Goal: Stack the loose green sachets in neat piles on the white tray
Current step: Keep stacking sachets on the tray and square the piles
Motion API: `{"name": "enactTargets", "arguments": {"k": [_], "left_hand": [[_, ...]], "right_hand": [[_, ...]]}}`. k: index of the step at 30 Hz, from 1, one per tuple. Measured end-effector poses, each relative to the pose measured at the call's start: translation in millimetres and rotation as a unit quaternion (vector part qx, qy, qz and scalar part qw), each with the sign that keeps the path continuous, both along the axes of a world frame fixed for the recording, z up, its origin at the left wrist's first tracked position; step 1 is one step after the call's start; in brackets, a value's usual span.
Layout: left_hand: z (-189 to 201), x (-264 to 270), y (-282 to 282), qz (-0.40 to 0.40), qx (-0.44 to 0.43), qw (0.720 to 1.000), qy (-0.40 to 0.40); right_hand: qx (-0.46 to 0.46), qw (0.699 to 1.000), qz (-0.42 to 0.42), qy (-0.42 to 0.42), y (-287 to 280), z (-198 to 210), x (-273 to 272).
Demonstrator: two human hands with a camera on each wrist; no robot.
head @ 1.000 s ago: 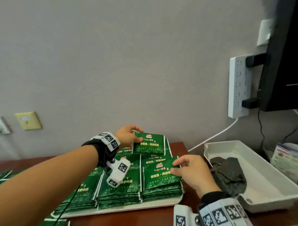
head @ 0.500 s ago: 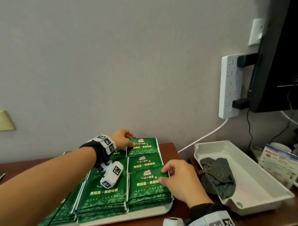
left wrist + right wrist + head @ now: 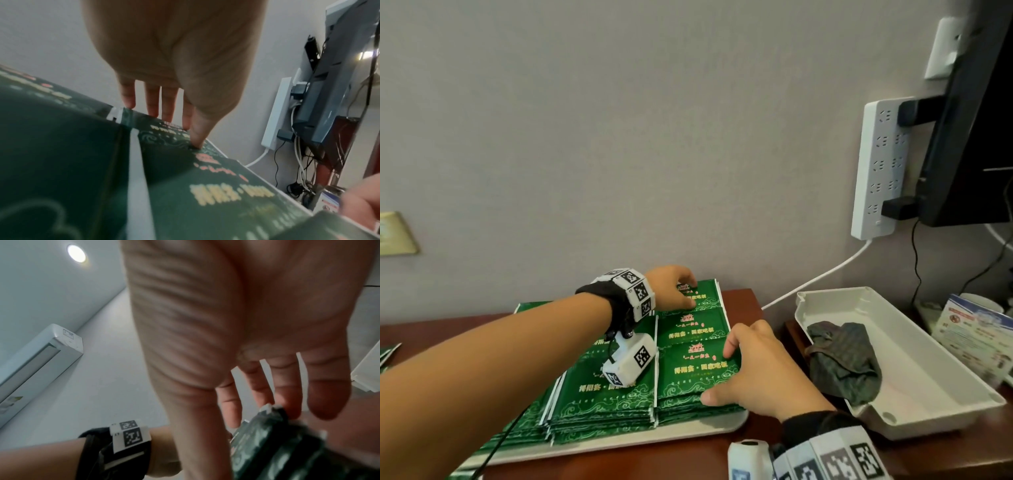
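Note:
Green sachets lie in several piles on the white tray point(image 3: 688, 428). My left hand point(image 3: 674, 286) rests on the top sachet of the far right pile point(image 3: 703, 298). In the left wrist view its fingers point(image 3: 153, 104) are straight against that pile's far edge and the thumb presses on top. My right hand point(image 3: 753, 373) touches the near right pile point(image 3: 695, 370), thumb along its front edge and fingers at its right side. The right wrist view shows straight, spread fingers point(image 3: 285, 395) against the pile's corner point(image 3: 271, 431). Neither hand holds a sachet.
A white bin point(image 3: 914, 370) with a dark cloth point(image 3: 842, 359) stands just right of the tray. Behind it hang a power strip point(image 3: 880, 168), a black monitor point(image 3: 979, 120) and cables. A leaflet point(image 3: 976, 329) is at far right. Loose sachets point(image 3: 387, 353) lie at the left edge.
My left hand has set the sachet it was pinching down on the far right pile. My right hand has slid to the near right pile's front corner.

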State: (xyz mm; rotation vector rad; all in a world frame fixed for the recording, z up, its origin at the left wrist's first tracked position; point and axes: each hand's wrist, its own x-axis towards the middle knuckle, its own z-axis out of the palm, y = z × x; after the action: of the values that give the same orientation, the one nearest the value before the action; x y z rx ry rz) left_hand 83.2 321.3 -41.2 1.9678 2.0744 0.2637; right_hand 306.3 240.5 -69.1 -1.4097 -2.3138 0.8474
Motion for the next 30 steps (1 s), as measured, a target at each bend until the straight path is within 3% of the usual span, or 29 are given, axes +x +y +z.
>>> {"name": "enactTargets", "arguments": {"k": [9, 11, 14, 16, 20, 25, 30], "left_hand": [[14.8, 4.3, -25.0, -0.026, 0.043, 0.999, 0.007], [25.3, 1.7, -43.7, -0.044, 0.057, 0.997, -0.005], [39.7, -4.7, -82.5, -0.053, 0.059, 0.992, -0.093], [44.6, -9.4, -115.8, -0.059, 0.043, 0.988, -0.135], [36.7, -34.7, -198.8, -0.04, -0.022, 0.99, -0.132], [8.8, -93.6, -293.9, 0.07, -0.067, 0.993, -0.068], [-10.8, -139.2, -360.3, 0.166, -0.098, 0.981, -0.031]], "right_hand": [[0.034, 0.999, -0.004, -0.018, -1.8, 8.2, -0.8], [0.075, 0.997, 0.006, 0.016, -7.2, 16.4, -7.0], [0.105, 0.988, 0.047, 0.105, -23.3, 31.9, -24.9], [0.089, 0.982, 0.081, 0.148, -36.4, 40.0, -39.9], [0.014, 0.971, 0.153, 0.182, -68.2, 40.9, -74.1], [-0.109, 0.957, 0.232, 0.137, -115.5, 23.1, -112.8], [-0.156, 0.953, 0.254, 0.047, -157.6, -9.0, -139.1]]}}
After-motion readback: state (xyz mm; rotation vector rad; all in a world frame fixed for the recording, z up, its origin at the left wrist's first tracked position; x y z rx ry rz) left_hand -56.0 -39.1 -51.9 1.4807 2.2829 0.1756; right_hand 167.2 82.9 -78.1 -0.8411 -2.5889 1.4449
